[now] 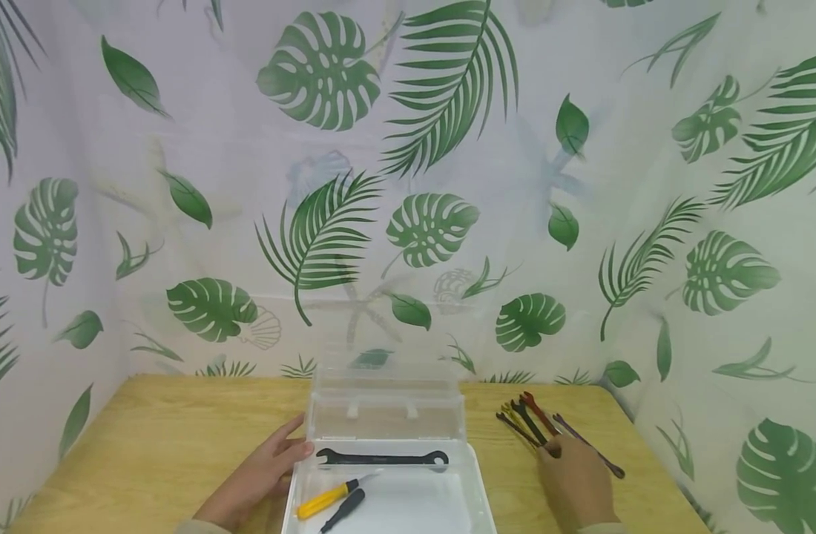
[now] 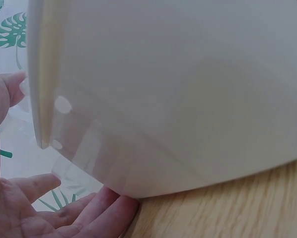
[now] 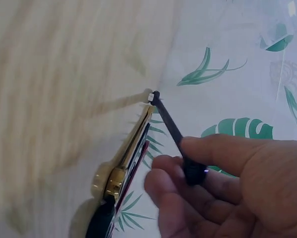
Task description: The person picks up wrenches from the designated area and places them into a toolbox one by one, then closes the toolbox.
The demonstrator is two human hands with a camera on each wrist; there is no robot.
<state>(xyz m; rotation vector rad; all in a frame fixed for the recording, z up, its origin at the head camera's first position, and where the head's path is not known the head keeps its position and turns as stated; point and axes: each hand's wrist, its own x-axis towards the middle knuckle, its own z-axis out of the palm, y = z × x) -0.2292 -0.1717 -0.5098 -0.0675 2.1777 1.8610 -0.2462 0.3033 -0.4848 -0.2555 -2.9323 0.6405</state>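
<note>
A clear plastic box (image 1: pixel 476 486) with its lid (image 1: pixel 388 417) raised holds a large black wrench (image 1: pixel 381 458), a yellow-handled screwdriver (image 1: pixel 324 501) and a black-handled screwdriver (image 1: pixel 344 510). My left hand (image 1: pixel 264 471) rests against the box's left side, thumb at the rim; in the left wrist view its fingers (image 2: pixel 106 210) touch the lower corner. On the right, my right hand (image 1: pixel 577 478) pinches a slim dark wrench (image 3: pixel 169 121) between thumb and fingers. Beside it lie a red wrench (image 1: pixel 540 412), a black one (image 1: pixel 530 423) and a yellow one (image 1: pixel 510 410).
A purple wrench (image 1: pixel 588 443) lies slanted at the right of the bunch, near the right table edge. The wood-grain table (image 1: pixel 174 437) ends at a leaf-printed sheet (image 1: pixel 354 245) hanging behind and at both sides.
</note>
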